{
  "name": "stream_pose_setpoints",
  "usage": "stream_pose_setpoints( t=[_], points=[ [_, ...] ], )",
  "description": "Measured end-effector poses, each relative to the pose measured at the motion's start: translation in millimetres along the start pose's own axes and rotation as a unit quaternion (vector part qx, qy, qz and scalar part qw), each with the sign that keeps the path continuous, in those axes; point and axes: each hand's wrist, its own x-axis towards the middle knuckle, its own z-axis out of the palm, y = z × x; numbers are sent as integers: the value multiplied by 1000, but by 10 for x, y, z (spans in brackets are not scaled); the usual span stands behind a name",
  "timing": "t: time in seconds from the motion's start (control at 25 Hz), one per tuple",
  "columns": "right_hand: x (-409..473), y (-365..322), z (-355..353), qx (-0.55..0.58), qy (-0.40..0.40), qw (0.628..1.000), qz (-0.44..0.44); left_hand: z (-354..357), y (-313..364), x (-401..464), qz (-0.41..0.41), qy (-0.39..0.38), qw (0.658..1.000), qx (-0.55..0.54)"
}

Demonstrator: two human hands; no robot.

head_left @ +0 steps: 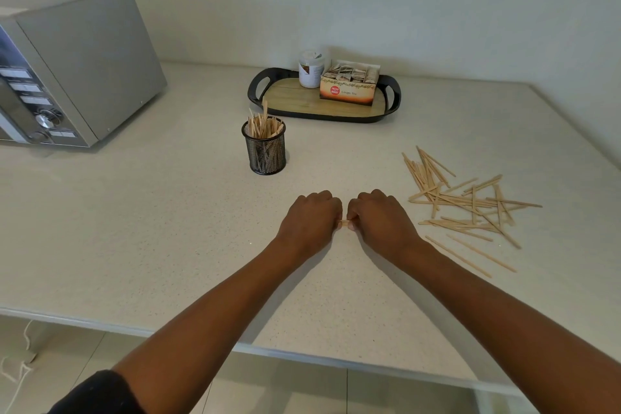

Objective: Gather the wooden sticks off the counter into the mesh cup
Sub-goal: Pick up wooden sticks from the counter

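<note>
A black mesh cup stands on the pale counter, holding several wooden sticks upright. A loose pile of wooden sticks lies scattered on the counter at the right. My left hand and my right hand sit side by side on the counter in front of the cup, both curled. Between them they grip a bundle of sticks; only a short bit of wood shows in the gap between the two fists. The rest of the bundle is hidden inside the hands.
A silver microwave stands at the back left. A black-rimmed tray at the back holds a white jar and a box of ginger tea. The counter's front edge runs below my forearms.
</note>
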Motion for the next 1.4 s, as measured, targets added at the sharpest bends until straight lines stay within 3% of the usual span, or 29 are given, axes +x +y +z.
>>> stream_pose_setpoints(
  t=[0.28, 0.56, 0.72, 0.88, 1.08, 1.28, 1.4],
  points=[
    [-18, -40, -14, -76, -33, 996, -40, 53, 29, -46, 29, 27, 999, 18],
    [-100, -1, 60, -32, -14, 998, -59, -2, 92, -63, 64, 47, 994, 74],
    [-111, 70, 150, -79, 29, 993, -79, 31, 117, -122, 75, 17, 993, 89],
    [-139, 78, 204, -88, 64, 988, -107, 45, 120, -132, 51, 37, 995, 83],
    [-123, 78, 227, -87, 89, 986, -106, 33, 194, -113, 49, -9, 992, 118],
    [-128, 114, 149, -71, 106, 987, -99, 64, 186, -97, 43, 12, 995, 89],
    [-38, 135, 5, -48, 75, 991, -95, -2, 127, -35, 39, 12, 998, 40]
  ],
)
